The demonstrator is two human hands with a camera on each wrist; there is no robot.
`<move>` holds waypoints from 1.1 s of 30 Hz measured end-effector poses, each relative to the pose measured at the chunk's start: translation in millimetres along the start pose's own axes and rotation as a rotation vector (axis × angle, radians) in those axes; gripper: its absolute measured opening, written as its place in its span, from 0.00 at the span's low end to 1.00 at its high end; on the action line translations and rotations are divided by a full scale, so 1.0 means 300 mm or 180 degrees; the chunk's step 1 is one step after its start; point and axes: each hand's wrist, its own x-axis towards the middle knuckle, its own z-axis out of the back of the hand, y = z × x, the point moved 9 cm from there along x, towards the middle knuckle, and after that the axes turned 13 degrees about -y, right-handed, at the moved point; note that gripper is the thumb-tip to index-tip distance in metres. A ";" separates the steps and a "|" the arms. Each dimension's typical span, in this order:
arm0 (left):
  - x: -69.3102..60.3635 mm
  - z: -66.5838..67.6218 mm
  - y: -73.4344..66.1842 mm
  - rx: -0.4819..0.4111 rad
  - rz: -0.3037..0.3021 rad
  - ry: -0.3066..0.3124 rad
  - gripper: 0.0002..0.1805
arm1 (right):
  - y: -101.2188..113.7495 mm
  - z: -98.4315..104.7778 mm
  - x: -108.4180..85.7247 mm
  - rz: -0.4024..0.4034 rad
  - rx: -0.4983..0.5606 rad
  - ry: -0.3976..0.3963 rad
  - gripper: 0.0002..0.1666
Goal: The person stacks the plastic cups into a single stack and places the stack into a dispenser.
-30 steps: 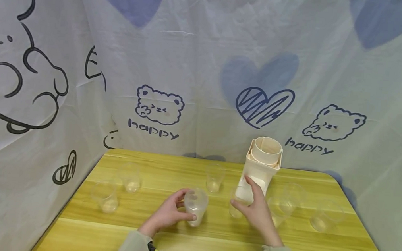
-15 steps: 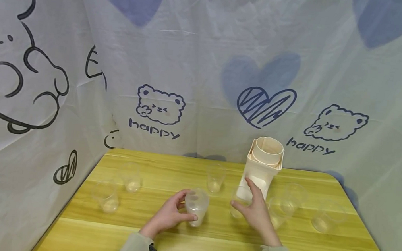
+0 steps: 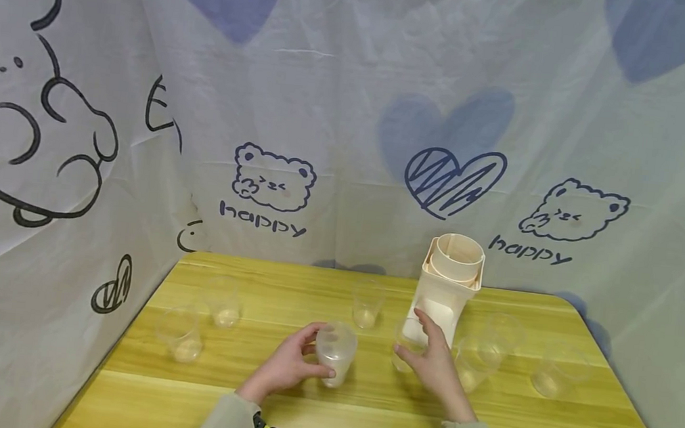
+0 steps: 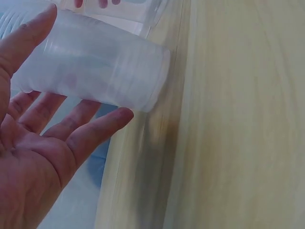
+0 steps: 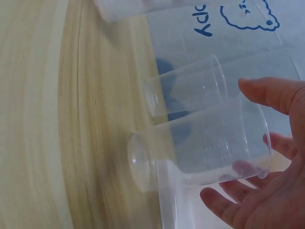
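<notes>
My left hand (image 3: 293,364) is curved round a cloudy stack of nested plastic cups (image 3: 339,356), thumb on the near side. In the left wrist view, ridges of stacked rims show near the thumb, and some fingers (image 4: 97,131) pass behind the cups. To the right, my right hand (image 3: 435,368) is spread round a single clear plastic cup (image 5: 205,143) that stands upright on the table. In the right wrist view its thumb (image 5: 269,93) lies just off the cup near the rim. Some fingertips are seen through the cup wall; contact is hard to tell.
A cream plastic holder (image 3: 449,284) with a round tube on top stands behind my right hand. Several clear cups stand apart on the wooden table (image 3: 324,426): a cup (image 3: 366,311) at the back, others left and right. A printed cloth (image 3: 352,106) hangs behind.
The right hand's index fingertip has dropped slightly. The left hand and its stack of cups stay almost still.
</notes>
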 end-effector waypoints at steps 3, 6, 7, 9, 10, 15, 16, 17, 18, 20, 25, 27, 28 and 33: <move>0.001 -0.002 0.000 -0.0002 0.0003 0.0025 0.43 | 0.003 0.000 -0.004 -0.0016 0.0011 0.0006 0.47; -0.001 -0.003 0.000 0.0014 0.0002 0.0025 0.43 | 0.005 0.001 -0.007 -0.0059 0.0040 0.0002 0.49; -0.002 -0.003 0.000 0.0013 -0.0001 0.0025 0.43 | 0.005 0.002 -0.008 -0.0081 0.0054 0.0004 0.50; -0.003 -0.004 0.003 0.0003 0.0031 0.0018 0.42 | 0.002 0.002 -0.010 -0.0142 0.0097 0.0010 0.51; -0.004 -0.005 0.006 -0.0003 0.0045 0.0015 0.42 | 0.001 0.002 -0.011 -0.0176 0.0129 0.0014 0.52; -0.007 -0.007 0.013 -0.0059 0.0116 -0.0006 0.40 | -0.011 0.002 -0.014 -0.0351 0.0331 0.0021 0.53; -0.008 -0.007 0.013 -0.0066 0.0118 -0.0006 0.40 | -0.014 0.001 -0.015 -0.0393 0.0372 0.0023 0.53; -0.009 -0.007 0.013 -0.0073 0.0123 -0.0003 0.40 | -0.017 0.001 -0.016 -0.0432 0.0406 0.0025 0.53; -0.010 -0.007 0.013 -0.0073 0.0128 -0.0002 0.40 | -0.021 0.000 -0.018 -0.0472 0.0440 0.0026 0.53; -0.010 -0.007 0.015 -0.0068 0.0141 0.0000 0.40 | -0.026 -0.001 -0.021 -0.0545 0.0493 0.0041 0.53; -0.009 -0.003 0.015 -0.0051 0.0147 -0.0017 0.42 | -0.030 0.001 -0.031 -0.0638 0.0570 0.0070 0.52; -0.008 -0.001 0.013 -0.0065 0.0128 -0.0030 0.42 | -0.031 0.001 -0.032 -0.0653 0.0588 0.0067 0.51; -0.007 -0.001 0.013 -0.0089 0.0125 -0.0034 0.42 | -0.032 0.002 -0.032 -0.0657 0.0593 0.0061 0.51; -0.004 -0.002 0.012 -0.0154 0.0105 -0.0050 0.42 | -0.039 0.001 -0.029 -0.0651 0.0569 0.0040 0.51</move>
